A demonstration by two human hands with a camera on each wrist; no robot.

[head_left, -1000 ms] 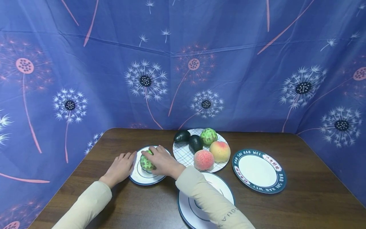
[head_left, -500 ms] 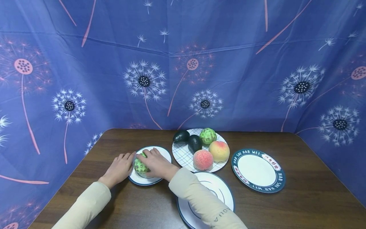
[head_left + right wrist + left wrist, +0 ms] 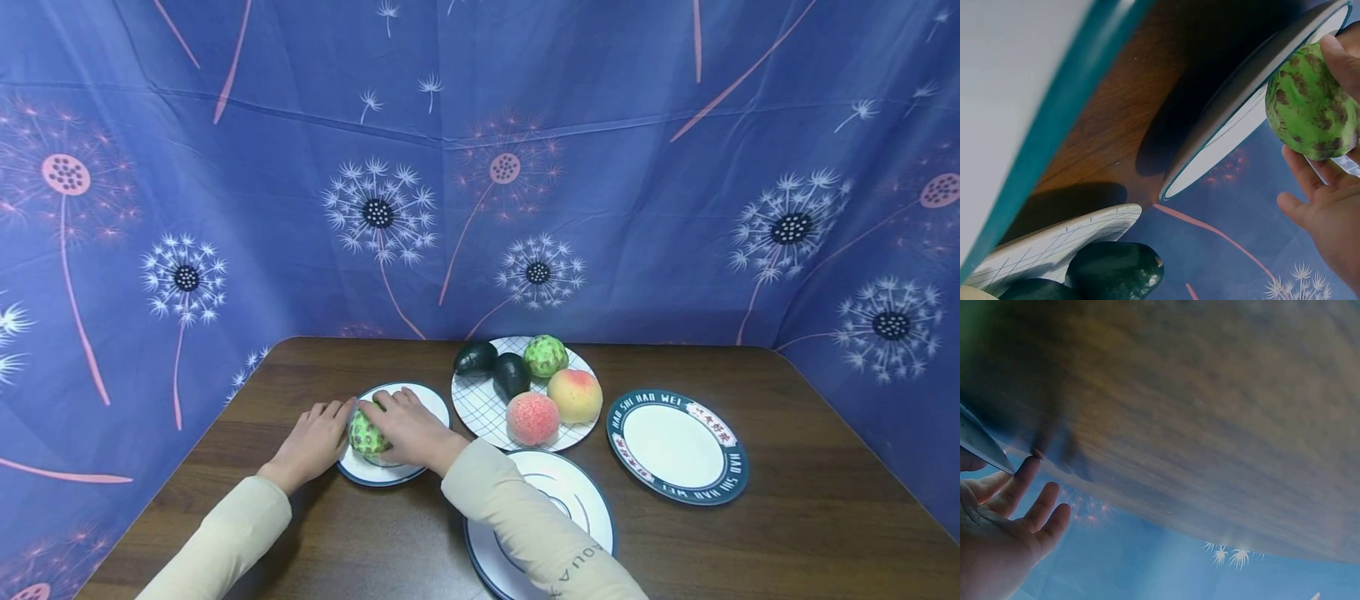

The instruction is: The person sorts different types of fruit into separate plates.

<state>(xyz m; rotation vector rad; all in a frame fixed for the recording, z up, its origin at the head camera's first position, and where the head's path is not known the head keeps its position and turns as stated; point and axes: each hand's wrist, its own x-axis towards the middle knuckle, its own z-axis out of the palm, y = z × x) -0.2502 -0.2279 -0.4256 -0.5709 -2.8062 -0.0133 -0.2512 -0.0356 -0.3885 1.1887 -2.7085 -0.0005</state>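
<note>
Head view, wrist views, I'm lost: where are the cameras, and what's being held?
No machine here: a person is working bare-handed. One camera on the head looks forward and down; one on each wrist watches that hand's work. On the wooden table lie a checked plate bearing five fruits, a teal-rimmed plate, a white plate partly hidden by the right sleeve, and a small plate. The right hand holds a blotchy green fruit over the small plate; the left hand touches that plate's rim.
</note>
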